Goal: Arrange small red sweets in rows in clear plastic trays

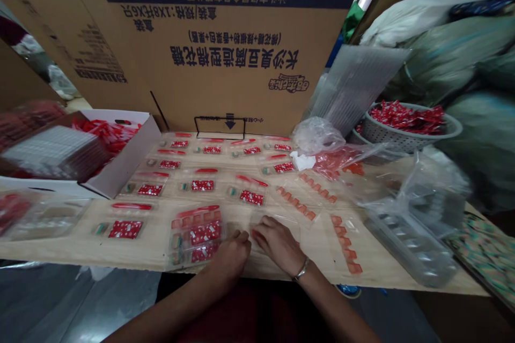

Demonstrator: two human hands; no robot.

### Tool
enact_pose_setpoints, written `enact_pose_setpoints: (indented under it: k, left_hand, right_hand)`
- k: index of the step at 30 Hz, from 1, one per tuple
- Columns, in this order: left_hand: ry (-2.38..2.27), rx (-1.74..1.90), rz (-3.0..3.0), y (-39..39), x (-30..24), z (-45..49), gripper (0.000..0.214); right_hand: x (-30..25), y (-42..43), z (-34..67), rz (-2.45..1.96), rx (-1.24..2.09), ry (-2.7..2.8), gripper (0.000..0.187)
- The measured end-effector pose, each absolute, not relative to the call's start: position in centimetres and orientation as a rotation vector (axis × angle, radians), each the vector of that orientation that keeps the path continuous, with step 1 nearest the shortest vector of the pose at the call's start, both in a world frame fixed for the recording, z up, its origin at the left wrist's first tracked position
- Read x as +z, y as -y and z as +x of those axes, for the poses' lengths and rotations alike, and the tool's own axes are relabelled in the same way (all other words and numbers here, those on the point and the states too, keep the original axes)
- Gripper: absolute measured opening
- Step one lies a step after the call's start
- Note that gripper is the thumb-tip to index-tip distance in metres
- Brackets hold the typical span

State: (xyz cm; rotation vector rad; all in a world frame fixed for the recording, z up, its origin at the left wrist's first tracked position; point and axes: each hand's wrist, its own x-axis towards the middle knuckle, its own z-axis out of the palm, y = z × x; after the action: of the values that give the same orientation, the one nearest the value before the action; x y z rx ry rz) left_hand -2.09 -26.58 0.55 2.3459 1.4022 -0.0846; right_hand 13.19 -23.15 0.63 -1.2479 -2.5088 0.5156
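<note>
Your left hand (233, 254) is at the right edge of a filled clear pack (197, 236), red packets and an orange strip inside. Fingers curled; can't tell if that grip pinches anything. Your right hand (277, 244), just beside it, is over a clear plastic tray (293, 225), fingers bent down; can't tell if its grip pinches or only touches. Both near the table's (148, 249) front edge. Loose orange strips (346, 244) lie to the right.
</note>
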Motion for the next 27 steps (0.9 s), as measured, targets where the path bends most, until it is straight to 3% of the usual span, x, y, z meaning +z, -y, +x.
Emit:
enact_pose_setpoints:
  k: [5,10,21,27]
  left_hand:
    - [-1.399,-0.019,2.303,26.7,0.7,-2.3,0.033]
    - [-1.336,-0.089,2.325,26.7,1.2,-2.7,0.029]
    - [-1.075,0.137,2.374,26.3,0.3,-3.1,0.017]
    - [-1.468,0.24,2.47,23.0,1.8,-2.0,0.019]
  right_hand:
    - [0.7,23.6,14.1,-1.158,0.447,2.458,0.007]
    - [0.1,26.9,19.2,-1.29,0.464,2.194,0.013]
    - [-2.1,31.8,22.2,-1.239,0.102,2.401,0.013]
    - [-3.0,32.4,22.3,-1.117,-0.129,2.286,0.021]
